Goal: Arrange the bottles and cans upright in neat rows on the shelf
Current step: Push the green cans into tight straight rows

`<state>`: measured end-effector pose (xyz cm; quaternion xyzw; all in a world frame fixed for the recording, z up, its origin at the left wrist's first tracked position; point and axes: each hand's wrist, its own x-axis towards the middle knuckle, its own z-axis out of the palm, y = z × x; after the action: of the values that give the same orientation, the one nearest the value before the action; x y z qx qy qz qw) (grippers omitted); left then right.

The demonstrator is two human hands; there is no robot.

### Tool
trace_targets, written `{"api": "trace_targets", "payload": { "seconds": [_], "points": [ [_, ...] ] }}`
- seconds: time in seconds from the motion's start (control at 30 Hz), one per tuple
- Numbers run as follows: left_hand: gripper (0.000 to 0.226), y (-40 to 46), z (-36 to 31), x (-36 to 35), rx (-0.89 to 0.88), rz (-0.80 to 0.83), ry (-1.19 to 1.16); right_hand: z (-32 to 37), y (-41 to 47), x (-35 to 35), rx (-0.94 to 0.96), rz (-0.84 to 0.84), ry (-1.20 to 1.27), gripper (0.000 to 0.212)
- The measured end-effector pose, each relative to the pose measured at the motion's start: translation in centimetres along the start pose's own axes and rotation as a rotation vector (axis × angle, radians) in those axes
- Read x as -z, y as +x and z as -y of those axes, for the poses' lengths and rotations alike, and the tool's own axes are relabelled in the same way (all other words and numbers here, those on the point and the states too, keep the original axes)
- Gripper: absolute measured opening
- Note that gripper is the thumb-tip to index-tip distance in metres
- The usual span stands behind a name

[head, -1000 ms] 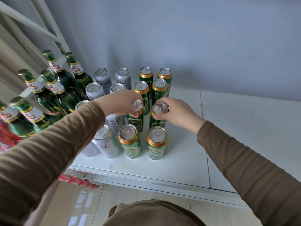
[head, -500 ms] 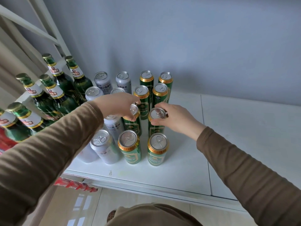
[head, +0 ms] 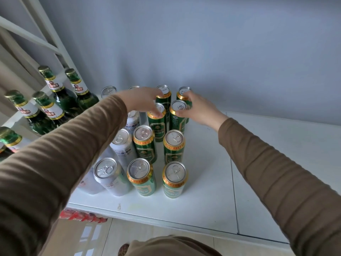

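On the shelf (head: 212,206) we see cans (head: 141,174) standing in rows running front to back; bottles (head: 46,109) stand to their left. Behind the front rows, our arms hide some cans, perhaps one whole row.

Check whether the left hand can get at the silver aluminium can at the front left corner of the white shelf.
Probably yes. The front silver can stands upright at the white shelf edge, its top uncovered; the left hand, now on a green can farther back, would only need to draw back.
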<state>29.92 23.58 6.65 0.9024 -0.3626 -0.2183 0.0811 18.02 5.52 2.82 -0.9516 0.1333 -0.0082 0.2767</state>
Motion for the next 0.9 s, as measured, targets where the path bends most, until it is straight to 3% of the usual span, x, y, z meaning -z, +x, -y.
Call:
{"api": "trace_targets", "payload": {
  "seconds": [0.17,0.5,0.67,0.9],
  "points": [
    [0.086,1.2,-0.6,-1.3,0.017,0.053,0.101,0.0,1.7,-1.1,-0.010,0.044,-0.021,0.081],
    [0.081,1.4,-0.4,-1.3,0.020,0.071,0.121,-0.5,2.0,-1.8,-0.002,-0.012,-0.003,0.066],
    [0.082,1.1,-0.4,-1.4,0.022,0.081,0.146,0.0,0.7,-2.1,0.026,-0.076,-0.134,0.055],
    [0.083,0.5,-0.4,-1.6,0.016,0.078,0.131,1.1,0.1,-2.3,0.040,-0.132,-0.334,0.064]
  ]
}}
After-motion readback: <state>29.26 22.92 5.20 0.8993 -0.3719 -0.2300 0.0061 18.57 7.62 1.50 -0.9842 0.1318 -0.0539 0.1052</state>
